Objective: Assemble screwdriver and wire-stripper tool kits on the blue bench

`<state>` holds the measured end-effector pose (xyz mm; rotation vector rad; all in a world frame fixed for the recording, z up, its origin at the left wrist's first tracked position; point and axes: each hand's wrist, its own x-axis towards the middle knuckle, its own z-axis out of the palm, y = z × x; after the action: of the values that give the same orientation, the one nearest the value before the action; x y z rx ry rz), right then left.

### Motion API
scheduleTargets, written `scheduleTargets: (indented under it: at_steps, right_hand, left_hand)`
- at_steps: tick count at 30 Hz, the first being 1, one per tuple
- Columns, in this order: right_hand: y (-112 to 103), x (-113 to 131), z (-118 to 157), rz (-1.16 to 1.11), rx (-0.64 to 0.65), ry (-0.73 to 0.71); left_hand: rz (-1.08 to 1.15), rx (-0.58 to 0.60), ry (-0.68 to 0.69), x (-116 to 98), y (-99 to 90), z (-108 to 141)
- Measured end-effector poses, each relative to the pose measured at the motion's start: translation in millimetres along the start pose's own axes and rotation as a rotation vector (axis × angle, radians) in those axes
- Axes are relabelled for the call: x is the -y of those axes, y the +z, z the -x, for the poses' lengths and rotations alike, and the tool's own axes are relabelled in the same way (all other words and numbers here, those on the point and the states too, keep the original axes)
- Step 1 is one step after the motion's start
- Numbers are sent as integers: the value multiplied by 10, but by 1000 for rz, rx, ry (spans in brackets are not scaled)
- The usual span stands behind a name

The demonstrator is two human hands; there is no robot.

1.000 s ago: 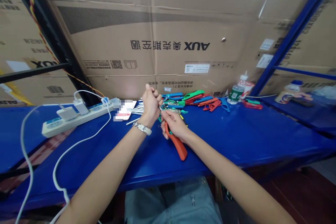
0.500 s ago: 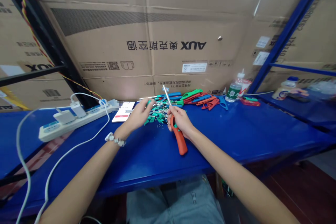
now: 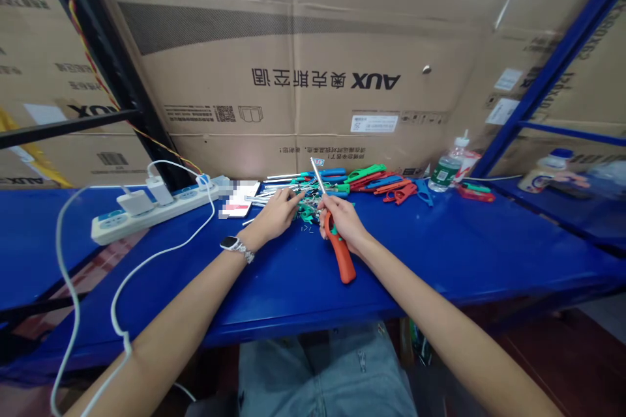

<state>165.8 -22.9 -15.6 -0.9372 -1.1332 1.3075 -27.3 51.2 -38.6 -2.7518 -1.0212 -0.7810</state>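
Observation:
My right hand (image 3: 341,218) is closed around an orange lighter-like tool (image 3: 343,262) with a green part near its trigger opening. Its thin metal tube (image 3: 317,174) points up and away over the table. My left hand (image 3: 280,214), with a watch on the wrist, reaches palm down into a pile of small green parts (image 3: 308,210) and metal rods; its fingertips are among the parts, and whether they pinch one is hidden. Behind my right hand lie green handles (image 3: 366,173), red ones and blue ones in a heap.
A white power strip (image 3: 156,210) with plugs and cables lies at the left. A white card or phone (image 3: 239,202) is left of the pile. A clear bottle (image 3: 444,171) stands at the right. Cardboard (image 3: 313,32) rises behind the blue table (image 3: 420,260).
My left hand has moved from above the pile's left side down and right into the small parts. My right hand still holds the orange tool. The view has shifted slightly.

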Motion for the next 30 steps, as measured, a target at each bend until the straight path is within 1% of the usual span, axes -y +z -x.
scheduleTargets:
  at_steps: [2,4,6,7,9,10,13,15,17,19,22,25,27,30]
  right_hand:
    - [-6,-5,-1,-1,4,-3]
    - [-12,-7,-5,-13,-3,-11]
    - [-12,-8,-15,-32,-20,-7]
    - [-9,-11,-23,-40,-34,0]
    - [-2,-22,-43,-52,-81,0]
    - [1,-31,-56,-60,-109,-14]
    - [-1,-58,-97,-100,-185,-96]
    - [-9,-67,-121,-125,-225,-127]
    - [-13,-68,-134,-137,-265,-140]
    - [-6,-67,-135,-137,-276,-162]
    - [22,-74,-109,-94,-228,-198]
    - [42,-80,-64,-14,-116,-227]
    - [38,-72,-34,30,-31,-225]
    - [8,-39,-4,109,88,-245]
  left_hand:
    - [8,-46,-3,-8,-26,-16]
    - [61,-119,-21,-73,-90,-25]
    - [176,-175,-58,-205,-168,-26]
    - [252,-180,-90,-293,-202,-25]
    - [413,-152,-171,-490,-238,-21]
    - [490,-107,-205,-587,-239,-20]
    - [633,-68,-255,-800,-194,-21]
    - [660,-72,-275,-859,-162,-28]
    - [653,-69,-284,-868,-150,-37]
    - [659,-42,-266,-855,-152,-46]
    - [750,11,-251,-827,-149,-49]
    - [857,30,-278,-787,-120,-36]
    - [887,-5,-282,-759,-99,-27]
    - [912,-94,-271,-732,-96,-25]
